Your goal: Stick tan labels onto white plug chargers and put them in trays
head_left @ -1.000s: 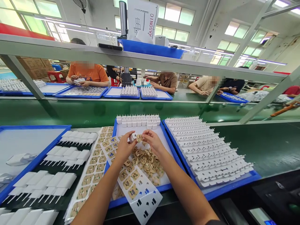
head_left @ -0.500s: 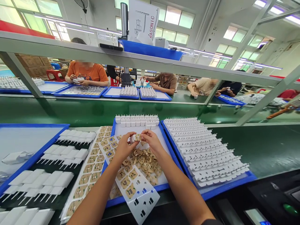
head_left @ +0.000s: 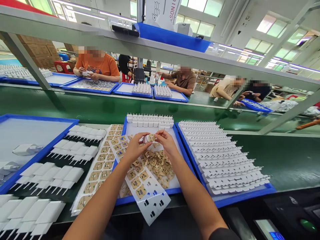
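Note:
My left hand [head_left: 133, 150] is closed around a small white plug adapter [head_left: 145, 139], holding it up over the middle blue tray [head_left: 180, 156]. A tan die-cut sticker [head_left: 151, 137] covers the face of the adapter turned toward me. My right hand [head_left: 168, 145] pinches at the right edge of that sticker, its thumb and forefinger touching there. Below the hands lies a heap of loose tan sticker pieces [head_left: 160, 163]. A sticker sheet [head_left: 152, 196], partly peeled, slants across the tray's left side and over its front edge.
Rows of white adapters [head_left: 150, 120] stand at the tray's back. To the right, another blue tray [head_left: 246, 196] holds many white plug parts. Sticker sheets [head_left: 100, 166] and white chargers with prongs [head_left: 62, 176] lie left. A metal shelf rail [head_left: 175, 50] crosses ahead; co-workers sit beyond.
My view has tipped, so the bench sits slightly higher and further right. Both hands stay together at the adapter, with hardly any shift in their grip.

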A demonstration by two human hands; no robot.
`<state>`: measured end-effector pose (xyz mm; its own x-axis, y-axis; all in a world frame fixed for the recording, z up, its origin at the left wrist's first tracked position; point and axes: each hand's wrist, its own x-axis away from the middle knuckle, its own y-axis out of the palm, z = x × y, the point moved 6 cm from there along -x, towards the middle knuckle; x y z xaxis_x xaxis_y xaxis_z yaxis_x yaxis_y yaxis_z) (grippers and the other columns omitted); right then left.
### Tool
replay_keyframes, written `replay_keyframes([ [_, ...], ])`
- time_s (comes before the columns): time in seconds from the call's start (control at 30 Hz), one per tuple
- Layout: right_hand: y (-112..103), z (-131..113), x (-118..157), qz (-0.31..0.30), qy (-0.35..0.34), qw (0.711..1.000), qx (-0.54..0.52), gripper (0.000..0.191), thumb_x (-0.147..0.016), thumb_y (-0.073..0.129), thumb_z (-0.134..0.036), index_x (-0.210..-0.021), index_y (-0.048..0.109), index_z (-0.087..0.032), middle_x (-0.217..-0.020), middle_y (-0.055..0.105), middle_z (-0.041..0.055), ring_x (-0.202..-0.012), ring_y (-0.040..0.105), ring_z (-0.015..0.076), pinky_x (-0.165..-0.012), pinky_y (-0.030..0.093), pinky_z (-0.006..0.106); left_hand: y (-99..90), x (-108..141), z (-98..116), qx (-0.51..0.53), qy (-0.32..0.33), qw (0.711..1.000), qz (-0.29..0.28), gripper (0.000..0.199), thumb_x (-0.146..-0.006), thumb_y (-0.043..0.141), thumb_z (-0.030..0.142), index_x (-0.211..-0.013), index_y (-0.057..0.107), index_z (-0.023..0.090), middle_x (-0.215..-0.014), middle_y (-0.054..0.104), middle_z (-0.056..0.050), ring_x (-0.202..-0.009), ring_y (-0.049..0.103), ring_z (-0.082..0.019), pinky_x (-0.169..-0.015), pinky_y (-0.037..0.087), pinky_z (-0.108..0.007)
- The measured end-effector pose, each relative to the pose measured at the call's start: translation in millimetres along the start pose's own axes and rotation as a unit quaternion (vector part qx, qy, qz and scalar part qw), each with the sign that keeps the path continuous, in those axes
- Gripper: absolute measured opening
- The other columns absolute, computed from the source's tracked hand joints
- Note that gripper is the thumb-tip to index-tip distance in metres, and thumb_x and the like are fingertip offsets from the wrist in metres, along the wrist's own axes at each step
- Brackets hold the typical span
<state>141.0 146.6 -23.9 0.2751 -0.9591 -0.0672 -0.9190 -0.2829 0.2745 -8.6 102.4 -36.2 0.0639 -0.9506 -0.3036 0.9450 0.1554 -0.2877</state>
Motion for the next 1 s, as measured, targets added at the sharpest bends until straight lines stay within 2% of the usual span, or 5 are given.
replay_keyframes([
  [0.17, 1, -3, 0, 0.001, -0.024, 1.0, 0.021, 0.024, -0.064, 0.078, -0.033, -0.077, 0.063, -0.021, -0.074, 0.061, -0.0026, -0.071, 0.057, 0.0124, -0.072, 0.048, 0.028, -2.8, 1, 7, -0.001, 0.026, 1.0, 0.004, 0.041, -0.078, 0.071, 0.037, -0.117, 0.063, 0.025, -0.121, 0.062, -0.006, -0.111, 0.058, -0.022, -0.088, 0.056, -0.035],
  [0.37, 1, -9, 0, -0.01, -0.07, 0.994, 0.078, 0.022, -0.069, 0.076, -0.035, -0.079, 0.063, -0.021, -0.076, 0.062, -0.0015, -0.074, 0.057, 0.0132, -0.072, 0.049, 0.027, -4.1, 1, 9, -0.005, 0.044, 0.999, 0.004, 0.041, -0.079, 0.071, 0.035, -0.118, 0.062, 0.027, -0.122, 0.061, -0.006, -0.111, 0.059, -0.022, -0.088, 0.056, -0.037],
  [1.0, 3, -11, 1, -0.013, -0.079, 0.991, 0.104, 0.023, -0.069, 0.076, -0.037, -0.08, 0.063, -0.021, -0.078, 0.062, -0.0006, -0.074, 0.057, 0.0145, -0.075, 0.05, 0.03, -6.5, 1, 13, 0.005, 0.042, 0.999, -0.002, 0.042, -0.077, 0.073, 0.034, -0.118, 0.064, 0.027, -0.123, 0.061, -0.006, -0.113, 0.057, -0.022, -0.089, 0.056, -0.037],
])
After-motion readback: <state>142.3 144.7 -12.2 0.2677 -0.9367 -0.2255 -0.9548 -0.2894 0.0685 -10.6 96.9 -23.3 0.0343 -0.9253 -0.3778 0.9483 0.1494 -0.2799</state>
